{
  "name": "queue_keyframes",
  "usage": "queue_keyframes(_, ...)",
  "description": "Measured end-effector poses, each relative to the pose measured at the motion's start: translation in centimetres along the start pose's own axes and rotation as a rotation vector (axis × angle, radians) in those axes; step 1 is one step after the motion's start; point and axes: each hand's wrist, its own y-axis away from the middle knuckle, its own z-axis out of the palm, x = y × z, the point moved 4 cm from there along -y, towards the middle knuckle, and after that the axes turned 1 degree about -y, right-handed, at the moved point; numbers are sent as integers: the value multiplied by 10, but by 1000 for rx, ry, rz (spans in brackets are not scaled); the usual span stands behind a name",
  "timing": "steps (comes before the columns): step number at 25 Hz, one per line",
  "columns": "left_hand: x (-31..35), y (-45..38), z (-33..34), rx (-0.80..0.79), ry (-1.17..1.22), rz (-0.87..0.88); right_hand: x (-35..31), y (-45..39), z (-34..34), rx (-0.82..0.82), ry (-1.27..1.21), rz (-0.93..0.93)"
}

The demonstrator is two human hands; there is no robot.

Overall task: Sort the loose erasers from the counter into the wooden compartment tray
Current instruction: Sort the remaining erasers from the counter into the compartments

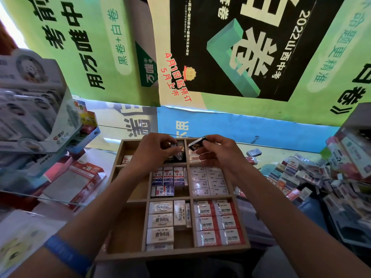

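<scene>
The wooden compartment tray [172,252] lies in front of me, most of its cells filled with rows of wrapped erasers. My left hand [152,151] reaches into the far middle cell and pinches a black eraser [180,151] standing there. My right hand [216,151] hovers over the far right cell and pinches another black eraser [197,143] by its end, tilted above the tray. A heap of loose erasers [305,177] lies on the counter to the right. The tray's left column of cells is mostly bare, with one eraser [126,159] in the far left cell.
Boxes of 2B stationery [80,177] lie left of the tray, under a display rack [36,109]. Two stray erasers [253,155] sit on the glass counter behind the tray's right corner. More packaged goods [349,151] stack at the far right. Posters cover the wall behind.
</scene>
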Motion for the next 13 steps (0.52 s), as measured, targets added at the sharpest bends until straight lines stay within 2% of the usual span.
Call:
queue_keyframes(3, 2, -3, 3, -100, -131, 35, 2, -4, -1, -1, 72, -38)
queue_keyframes(10, 10, -6, 7, -101, -238, 75, -9, -6, 15, -27, 565, -282)
queue_keyframes(13, 11, -9, 9, -112, -263, 61, -11, -8, 20, 51, 668, -376)
